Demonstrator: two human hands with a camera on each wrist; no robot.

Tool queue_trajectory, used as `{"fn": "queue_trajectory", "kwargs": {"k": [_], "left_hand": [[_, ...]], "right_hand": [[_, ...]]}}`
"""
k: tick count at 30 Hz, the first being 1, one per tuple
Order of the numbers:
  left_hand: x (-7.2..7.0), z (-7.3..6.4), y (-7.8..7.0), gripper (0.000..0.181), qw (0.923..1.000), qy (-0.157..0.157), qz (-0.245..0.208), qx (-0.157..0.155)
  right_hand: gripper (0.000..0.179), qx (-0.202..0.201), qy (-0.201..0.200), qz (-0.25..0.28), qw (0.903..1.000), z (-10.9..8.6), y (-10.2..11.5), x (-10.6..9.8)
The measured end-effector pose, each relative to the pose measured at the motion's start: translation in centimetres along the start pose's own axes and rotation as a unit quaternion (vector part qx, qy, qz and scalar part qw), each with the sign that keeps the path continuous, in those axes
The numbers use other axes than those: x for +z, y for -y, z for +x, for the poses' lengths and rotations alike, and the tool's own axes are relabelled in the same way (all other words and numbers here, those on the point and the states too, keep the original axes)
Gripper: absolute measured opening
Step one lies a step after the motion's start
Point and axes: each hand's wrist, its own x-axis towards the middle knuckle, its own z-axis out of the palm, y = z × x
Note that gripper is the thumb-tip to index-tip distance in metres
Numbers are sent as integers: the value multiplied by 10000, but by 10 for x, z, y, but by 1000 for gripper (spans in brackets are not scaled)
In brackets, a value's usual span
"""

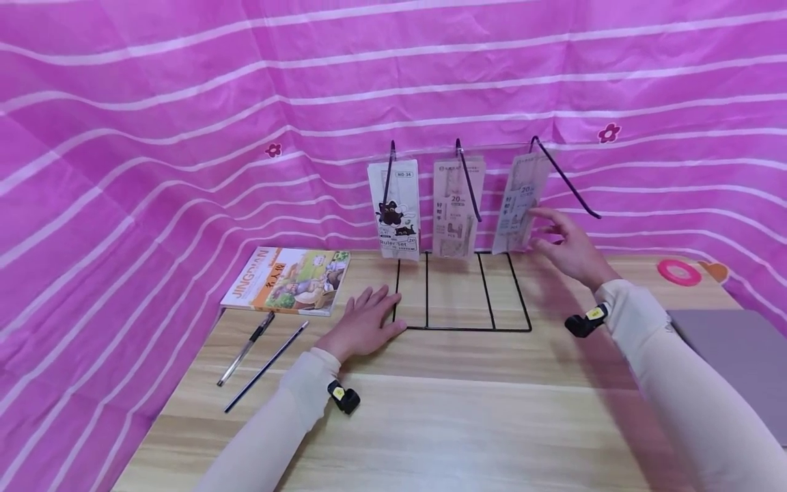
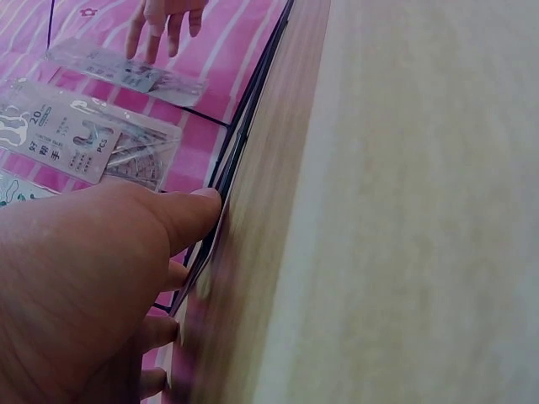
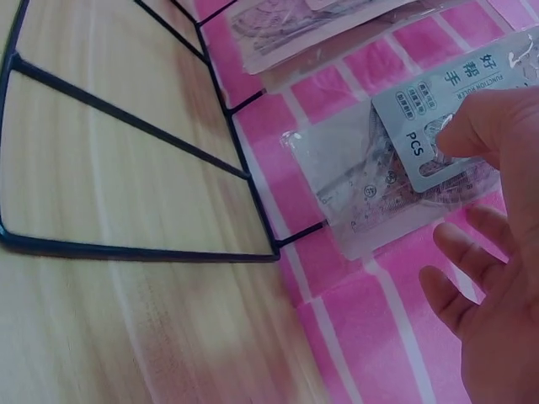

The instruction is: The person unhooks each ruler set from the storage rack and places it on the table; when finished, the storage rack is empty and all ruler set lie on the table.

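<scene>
A black wire rack (image 1: 428, 294) stands on the table, its hooks rising at the back. From these hang clear-wrapped ruler sets: a white ruler set with black cats (image 1: 396, 208) at the left, a pinkish ruler set (image 1: 456, 208) in the middle, and a tilted ruler set (image 1: 521, 205) at the right. My left hand (image 1: 367, 321) lies fairly flat at the rack's front left corner, its thumb on the base wire. Beside the right ruler set, my right hand (image 1: 572, 249) touches the packet with a digit; the other fingers (image 3: 446, 299) are loosely bent and apart from it.
A book (image 1: 289, 280) lies at the back left. Nearer are a pen (image 1: 246, 348) and a dark pencil-like stick (image 1: 266, 367). A pink ring (image 1: 679, 272) and a grey flat panel (image 1: 738, 369) are at the right. Striped pink cloth (image 1: 184, 102) hangs behind the table (image 1: 443, 424).
</scene>
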Motion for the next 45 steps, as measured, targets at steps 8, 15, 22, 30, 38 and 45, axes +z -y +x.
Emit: {"fn": "queue_trajectory", "kwargs": {"k": [8,15,22,30,38,45], "left_hand": [[5,0,-2,70,10000,27,-2,90],[1,0,-3,70,10000,-3,18,31],[1,0,0,70,10000,53,22,51],[-2,-1,0,70,10000,27,-38,44],[-2,-1,-2,70,10000,-5,-48,78],[-1,-1,0,70,10000,18,-52,48]], "right_hand": [[60,91,-66,20,9999,-6,2,0],[59,-90,-95,490,9987,-6,8,4],[59,-224,-98,599,9979,-13,13,8],[58,-606,-302,536,9963,-23,17,7],[54,-846,-562,109,9948,-40,23,-1],[63,-913,-480,13,9947,-55,31,-10]]}}
